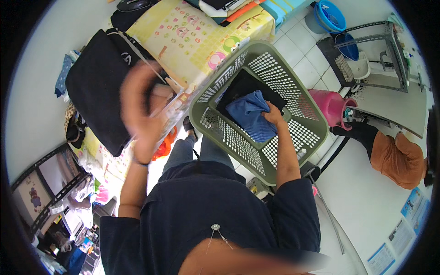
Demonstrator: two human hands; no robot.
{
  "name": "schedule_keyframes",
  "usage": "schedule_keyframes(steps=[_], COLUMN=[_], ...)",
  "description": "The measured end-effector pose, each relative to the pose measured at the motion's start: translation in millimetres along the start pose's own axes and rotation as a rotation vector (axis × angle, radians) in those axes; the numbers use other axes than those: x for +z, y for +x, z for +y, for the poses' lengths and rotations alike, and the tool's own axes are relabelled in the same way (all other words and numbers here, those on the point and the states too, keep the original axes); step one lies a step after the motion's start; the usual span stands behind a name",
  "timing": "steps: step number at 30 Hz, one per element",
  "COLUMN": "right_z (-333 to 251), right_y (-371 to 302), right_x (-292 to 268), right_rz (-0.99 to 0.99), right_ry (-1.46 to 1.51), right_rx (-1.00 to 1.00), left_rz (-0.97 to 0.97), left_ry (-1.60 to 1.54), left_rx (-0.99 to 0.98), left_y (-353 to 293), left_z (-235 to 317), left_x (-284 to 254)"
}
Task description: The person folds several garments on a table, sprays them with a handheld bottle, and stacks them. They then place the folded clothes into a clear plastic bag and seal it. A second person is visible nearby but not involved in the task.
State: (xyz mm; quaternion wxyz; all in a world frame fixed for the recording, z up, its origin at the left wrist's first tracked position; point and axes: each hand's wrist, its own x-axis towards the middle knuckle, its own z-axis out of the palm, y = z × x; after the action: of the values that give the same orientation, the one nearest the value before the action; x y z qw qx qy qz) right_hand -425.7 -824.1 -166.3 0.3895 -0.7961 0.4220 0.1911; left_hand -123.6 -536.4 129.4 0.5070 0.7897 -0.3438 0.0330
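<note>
In front of me stands a green plastic laundry basket [201, 117] with perforated sides. Inside it a blue folded cloth [250, 114] with a ribbed lower part rests on black fabric [245, 85]. My right hand [275, 115] reaches over the basket's near right rim, its fingers closed on the right edge of the blue cloth. To the basket's left, my left hand [142, 103] is blurred by motion, fingers curved and thumb apart, with nothing visible between them. It hovers at the table edge beside a flat black fabric item [98, 94].
A table with a yellow patterned cover [183, 39] runs along the far left, papers and folders [229, 9] on it. At right are a pink plastic stool [327, 107], blue buckets [325, 18] and a small sink [360, 66]. Brown and black garments [396, 158] hang there.
</note>
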Motion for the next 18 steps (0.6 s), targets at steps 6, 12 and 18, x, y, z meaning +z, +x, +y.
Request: schedule_keyframes(steps=[6,12,18], right_z=[-1,24,65], right_y=[16,14,-40], right_x=[-9,-24,-15], right_rz=[-0.181,-0.267,-0.291], right_ry=[0.19,0.226,0.452], right_rx=[-0.05,-0.012,0.121], left_rz=[-1.252,-1.218,-1.419], left_ry=[0.257,-0.306,-0.355], left_rx=[-0.258,-0.465,-0.576], left_y=[-90,-138,-135], left_z=[-81,-171,-147], left_x=[246,353,349])
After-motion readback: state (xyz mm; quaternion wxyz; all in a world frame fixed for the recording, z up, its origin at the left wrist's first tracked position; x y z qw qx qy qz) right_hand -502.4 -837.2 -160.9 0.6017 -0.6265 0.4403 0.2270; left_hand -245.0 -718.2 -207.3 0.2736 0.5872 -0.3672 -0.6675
